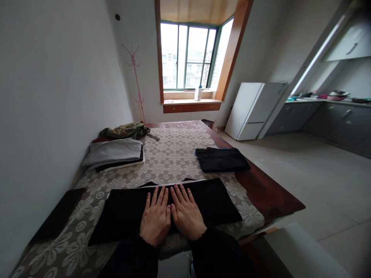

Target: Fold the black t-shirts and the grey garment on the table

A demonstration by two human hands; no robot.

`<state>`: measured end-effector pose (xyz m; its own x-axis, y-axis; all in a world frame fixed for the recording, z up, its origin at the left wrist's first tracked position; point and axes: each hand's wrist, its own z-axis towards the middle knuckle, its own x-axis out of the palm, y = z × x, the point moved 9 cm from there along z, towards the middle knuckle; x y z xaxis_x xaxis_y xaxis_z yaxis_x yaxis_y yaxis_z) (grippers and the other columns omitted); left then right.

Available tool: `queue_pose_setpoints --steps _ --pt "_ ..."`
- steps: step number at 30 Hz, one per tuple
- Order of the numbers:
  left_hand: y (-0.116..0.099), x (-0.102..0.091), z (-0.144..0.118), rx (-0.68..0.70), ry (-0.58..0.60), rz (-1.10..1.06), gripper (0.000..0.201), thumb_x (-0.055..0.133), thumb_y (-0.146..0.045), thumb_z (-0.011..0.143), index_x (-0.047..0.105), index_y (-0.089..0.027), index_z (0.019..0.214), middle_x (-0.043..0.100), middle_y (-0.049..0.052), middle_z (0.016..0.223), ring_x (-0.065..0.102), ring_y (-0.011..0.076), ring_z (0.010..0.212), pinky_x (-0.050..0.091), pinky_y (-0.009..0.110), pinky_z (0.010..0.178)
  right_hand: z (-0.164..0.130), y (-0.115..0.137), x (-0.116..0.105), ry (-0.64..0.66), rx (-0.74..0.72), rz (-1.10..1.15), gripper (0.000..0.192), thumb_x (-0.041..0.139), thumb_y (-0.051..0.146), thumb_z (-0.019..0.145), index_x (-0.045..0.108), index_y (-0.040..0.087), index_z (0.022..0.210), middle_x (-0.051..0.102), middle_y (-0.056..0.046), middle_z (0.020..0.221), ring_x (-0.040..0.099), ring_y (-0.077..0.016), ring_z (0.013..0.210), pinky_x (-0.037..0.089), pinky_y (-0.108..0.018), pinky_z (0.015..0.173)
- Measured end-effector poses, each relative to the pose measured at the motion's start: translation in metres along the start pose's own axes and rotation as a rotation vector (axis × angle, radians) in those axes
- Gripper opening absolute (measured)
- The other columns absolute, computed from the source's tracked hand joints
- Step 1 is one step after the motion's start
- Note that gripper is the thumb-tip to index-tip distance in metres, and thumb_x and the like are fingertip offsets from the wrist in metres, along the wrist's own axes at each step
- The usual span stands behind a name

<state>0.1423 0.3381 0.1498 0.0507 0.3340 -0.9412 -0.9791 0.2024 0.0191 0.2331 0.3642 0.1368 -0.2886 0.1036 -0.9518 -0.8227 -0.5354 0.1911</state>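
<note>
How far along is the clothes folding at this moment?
Done: a folded black garment and a grey-topped stack lie on the table. In hand: both hands, left and right, press flat on a black garment. Left: an olive garment lies crumpled.

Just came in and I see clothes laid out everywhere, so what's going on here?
A person presses both palms flat, side by side, on a black garment spread across a table with a flowered lace cloth. The left hand and right hand lie open, fingers spread, thumbs touching. Beyond them sits a folded black garment; by the wall lie a stack of folded grey clothes and an unfolded olive piece.
</note>
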Motion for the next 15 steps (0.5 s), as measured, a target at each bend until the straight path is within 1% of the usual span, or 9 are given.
queue_pose_setpoints --steps 3,7,15 --pt "-0.003 -0.002 -0.006 -0.004 -0.024 0.041 0.060 0.038 -0.025 0.098 0.041 -0.017 0.157 0.039 0.007 0.165 0.029 0.0303 0.155 0.031 0.055 0.123 -0.004 0.002 0.001 -0.006 0.008 -0.041 0.062 0.038 0.032 0.104 0.030 0.012 0.162 0.025 -0.010 0.168 0.019 -0.0310 0.157 0.018 -0.052 0.127" --pt "-0.007 -0.004 -0.012 0.001 -0.061 0.047 0.063 0.039 -0.024 0.096 0.038 -0.018 0.159 0.041 0.007 0.164 0.029 0.0301 0.155 0.030 0.053 0.124 -0.010 0.008 -0.001 -0.013 -0.051 -0.063 0.063 0.038 0.032 0.104 0.028 0.009 0.162 0.025 -0.011 0.168 0.016 -0.0281 0.158 0.019 -0.048 0.128" --pt "-0.006 -0.004 -0.005 0.004 -0.017 0.001 0.063 0.038 -0.023 0.096 0.037 -0.019 0.159 0.041 0.006 0.164 0.029 0.0302 0.155 0.030 0.056 0.123 -0.007 0.007 -0.002 0.004 -0.049 -0.041 0.063 0.038 0.030 0.104 0.025 0.011 0.162 0.026 -0.010 0.168 0.018 -0.0286 0.157 0.019 -0.050 0.128"
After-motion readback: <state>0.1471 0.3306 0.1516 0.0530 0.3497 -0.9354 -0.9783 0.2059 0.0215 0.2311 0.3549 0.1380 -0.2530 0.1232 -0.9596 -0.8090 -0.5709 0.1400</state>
